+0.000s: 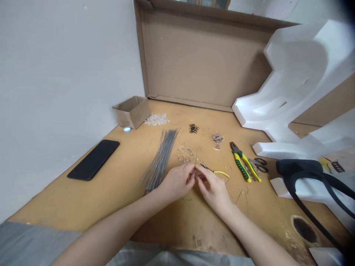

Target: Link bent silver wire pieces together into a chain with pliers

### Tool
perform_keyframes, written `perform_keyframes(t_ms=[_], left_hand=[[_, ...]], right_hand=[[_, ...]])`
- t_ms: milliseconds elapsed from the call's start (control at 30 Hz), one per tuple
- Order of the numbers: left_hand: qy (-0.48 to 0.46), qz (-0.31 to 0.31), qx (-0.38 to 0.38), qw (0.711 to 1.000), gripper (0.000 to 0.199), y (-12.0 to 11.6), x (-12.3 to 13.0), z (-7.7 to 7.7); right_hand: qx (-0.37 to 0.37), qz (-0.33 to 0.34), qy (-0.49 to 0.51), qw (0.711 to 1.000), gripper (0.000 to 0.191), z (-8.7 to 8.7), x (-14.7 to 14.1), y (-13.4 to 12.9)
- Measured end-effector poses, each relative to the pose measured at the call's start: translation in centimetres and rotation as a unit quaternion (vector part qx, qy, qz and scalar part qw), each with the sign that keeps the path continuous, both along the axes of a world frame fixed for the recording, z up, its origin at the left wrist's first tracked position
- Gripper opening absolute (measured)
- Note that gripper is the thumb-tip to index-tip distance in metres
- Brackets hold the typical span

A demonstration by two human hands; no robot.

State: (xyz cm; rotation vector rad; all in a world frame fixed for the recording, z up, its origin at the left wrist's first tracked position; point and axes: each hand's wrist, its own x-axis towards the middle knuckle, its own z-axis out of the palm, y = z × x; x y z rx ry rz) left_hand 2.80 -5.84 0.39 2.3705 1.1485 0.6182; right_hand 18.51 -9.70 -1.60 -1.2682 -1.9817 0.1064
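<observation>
My left hand [177,181] and my right hand [212,189] meet above the wooden tabletop [177,218], their fingertips pinching a small, shiny wire piece [195,174]. Its exact shape is hidden by my fingers. Just beyond them lies a tangle of bent wire pieces [187,157]. A yellow-handled small plier [222,173] sits by my right hand, its tip near my fingers. A bundle of long grey wires [162,159] lies left of my left hand.
Further back are clear beads [156,119], black rubber rings [193,128] and a small wire cluster [217,137]. Green-yellow combination pliers [245,163] and scissors [259,165] lie right. A black phone [93,160], cardboard box [131,112], white foam packing [294,88] and black strap [305,177] surround the table.
</observation>
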Motion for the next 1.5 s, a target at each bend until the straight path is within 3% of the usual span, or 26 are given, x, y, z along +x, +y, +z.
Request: perform_keyframes(t_ms=[333, 667, 900, 1233, 1500], left_hand=[[-0.015, -0.005, -0.013, 1.000, 0.016, -0.3, 0.1, 0.1], [-0.118, -0.020, -0.055, 0.991, 0.024, -0.3, 0.1, 0.6], [-0.132, 0.005, -0.058, 0.990, 0.019, -0.1, 0.1, 0.3], [-0.271, -0.013, -0.124, 0.954, 0.018, 0.2, 0.4, -0.6], [-0.293, 0.009, -0.111, 0.950, 0.020, 0.9, 0.2, -1.2]], right_hand=[[-0.020, -0.007, -0.011, 1.000, 0.032, -0.4, 0.2, 0.1], [-0.016, 0.050, 0.020, 0.998, 0.043, 0.3, -0.2, -0.2], [-0.009, 0.070, 0.019, 0.997, 0.049, -0.1, -0.1, -0.3], [0.004, 0.058, 0.022, 0.998, 0.056, 0.0, -0.1, -0.7], [0.004, 0.018, 0.062, 0.998, 0.044, 0.3, 0.0, -0.7]])
